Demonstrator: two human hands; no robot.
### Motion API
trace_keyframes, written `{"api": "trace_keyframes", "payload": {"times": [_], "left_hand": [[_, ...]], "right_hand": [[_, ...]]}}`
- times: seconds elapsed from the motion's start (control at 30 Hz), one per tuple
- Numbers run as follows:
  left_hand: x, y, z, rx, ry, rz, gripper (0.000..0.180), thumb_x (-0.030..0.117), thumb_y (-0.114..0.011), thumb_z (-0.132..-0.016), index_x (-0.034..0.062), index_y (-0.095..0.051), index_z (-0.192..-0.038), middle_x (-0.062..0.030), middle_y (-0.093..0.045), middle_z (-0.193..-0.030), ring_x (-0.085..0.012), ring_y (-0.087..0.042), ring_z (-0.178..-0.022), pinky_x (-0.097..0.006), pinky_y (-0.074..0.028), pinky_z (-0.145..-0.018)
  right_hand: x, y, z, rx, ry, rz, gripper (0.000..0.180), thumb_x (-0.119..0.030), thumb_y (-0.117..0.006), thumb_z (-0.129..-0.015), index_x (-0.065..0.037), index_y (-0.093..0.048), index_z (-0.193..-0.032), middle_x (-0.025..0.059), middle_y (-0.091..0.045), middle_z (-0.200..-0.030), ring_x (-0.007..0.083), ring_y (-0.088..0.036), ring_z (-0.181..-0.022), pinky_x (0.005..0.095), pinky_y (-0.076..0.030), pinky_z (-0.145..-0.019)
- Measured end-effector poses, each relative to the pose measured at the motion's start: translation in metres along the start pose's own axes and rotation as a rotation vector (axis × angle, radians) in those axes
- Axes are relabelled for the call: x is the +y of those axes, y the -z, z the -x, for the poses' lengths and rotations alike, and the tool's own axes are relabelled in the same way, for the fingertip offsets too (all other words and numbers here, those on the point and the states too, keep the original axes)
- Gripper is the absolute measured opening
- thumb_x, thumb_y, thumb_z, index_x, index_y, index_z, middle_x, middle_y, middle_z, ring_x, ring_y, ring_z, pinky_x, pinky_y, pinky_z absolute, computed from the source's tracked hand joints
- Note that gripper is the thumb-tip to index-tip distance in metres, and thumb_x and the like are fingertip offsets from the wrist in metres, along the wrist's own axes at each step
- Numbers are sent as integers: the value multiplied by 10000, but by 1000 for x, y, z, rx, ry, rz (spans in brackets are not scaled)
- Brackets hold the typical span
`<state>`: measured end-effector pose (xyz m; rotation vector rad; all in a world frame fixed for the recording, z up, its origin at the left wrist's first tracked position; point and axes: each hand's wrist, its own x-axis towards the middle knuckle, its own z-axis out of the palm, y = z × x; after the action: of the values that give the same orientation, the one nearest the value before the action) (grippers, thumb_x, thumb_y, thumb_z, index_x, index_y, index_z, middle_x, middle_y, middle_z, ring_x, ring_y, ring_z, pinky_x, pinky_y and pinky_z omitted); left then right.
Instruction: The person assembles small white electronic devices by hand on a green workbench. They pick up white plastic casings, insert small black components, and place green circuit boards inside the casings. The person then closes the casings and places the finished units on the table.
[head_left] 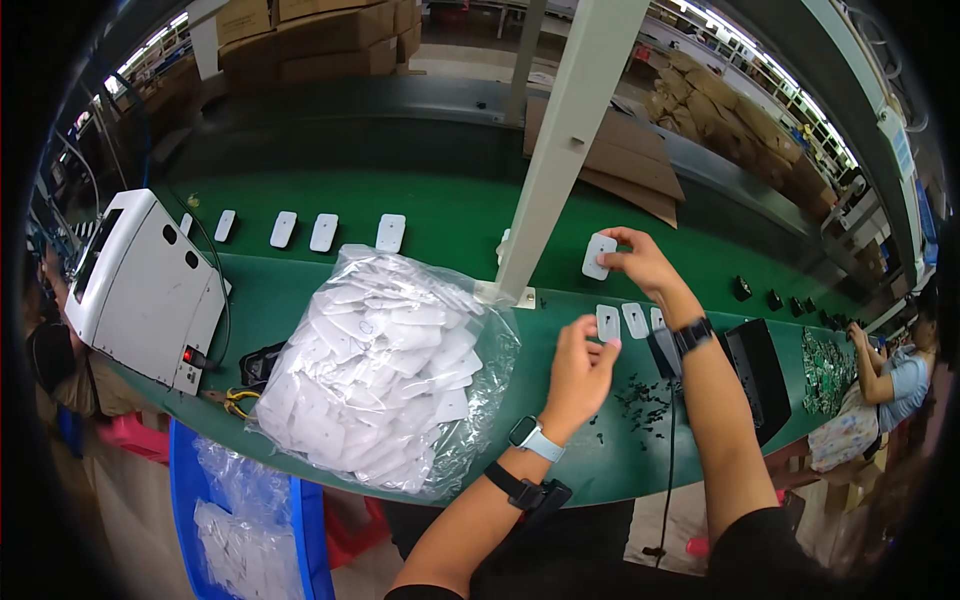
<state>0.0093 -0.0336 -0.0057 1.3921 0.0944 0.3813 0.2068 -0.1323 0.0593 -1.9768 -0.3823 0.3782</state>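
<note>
My right hand [640, 263] pinches a white rounded rectangular plastic case [598, 257] with a small dark mark, raised over the far side of the green bench. Lower and to the left, my left hand [583, 370] has its thumb and fingers half curled and parted. Its fingertips are at the lower left edge of a white plastic shell [607, 323] with a dark part inside. Beside that shell lies a similar white shell [635, 320], and another white shell [657, 318] is partly hidden by my right forearm. Small black parts [643, 403] are scattered nearer me.
A clear bag of white covers [375, 360] fills the bench's left middle. White cases [323, 232] line the green belt [440, 215] beyond. A white machine [150, 290] stands left, a metal post [570, 150] rises ahead, and a black tray [757, 380] sits right. A co-worker [890, 380] sits far right.
</note>
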Motion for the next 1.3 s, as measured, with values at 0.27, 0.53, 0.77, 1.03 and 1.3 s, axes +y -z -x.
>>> {"api": "trace_keyframes", "payload": {"times": [0.27,0.53,0.77,1.03,1.3], "left_hand": [[21,5,3,-131,-147,-15,158,107,-657,-960,-30,-663,-1038,-117,-679,-889,-200,-664,-789,-311,-537,-720],[18,11,5,-67,-267,-246,84,66,-653,-945,-15,-670,-960,-109,-653,-820,-198,-625,-690,-307,-513,-662],[47,42,-3,54,-302,-994,160,118,-653,-889,-9,-704,-972,-176,-705,-893,-359,-680,-809,-439,-538,-750],[51,112,-1,295,-94,-1646,243,153,-767,-763,-2,-634,-895,-191,-671,-850,-408,-661,-826,-498,-513,-699],[71,87,0,330,-222,-1708,116,95,-724,-798,-3,-682,-843,-178,-699,-786,-355,-696,-733,-459,-535,-648]], "right_hand": [[37,2,-36,-41,-63,322,473,-27,-795,-800,11,-661,-1252,139,-694,-1174,242,-665,-1061,354,-526,-931],[-3,-8,36,324,511,-76,425,-89,-728,-883,-28,-589,-1281,92,-643,-1263,175,-600,-1129,310,-503,-868],[17,5,140,296,531,139,57,-36,-727,-831,3,-697,-861,73,-675,-789,147,-630,-733,286,-508,-685],[51,18,148,-182,546,238,73,-75,-675,-742,-27,-696,-793,64,-647,-739,222,-620,-728,334,-507,-674],[49,-16,169,-481,597,389,120,-105,-720,-717,-36,-723,-816,65,-676,-827,267,-600,-923,396,-531,-757]]}}
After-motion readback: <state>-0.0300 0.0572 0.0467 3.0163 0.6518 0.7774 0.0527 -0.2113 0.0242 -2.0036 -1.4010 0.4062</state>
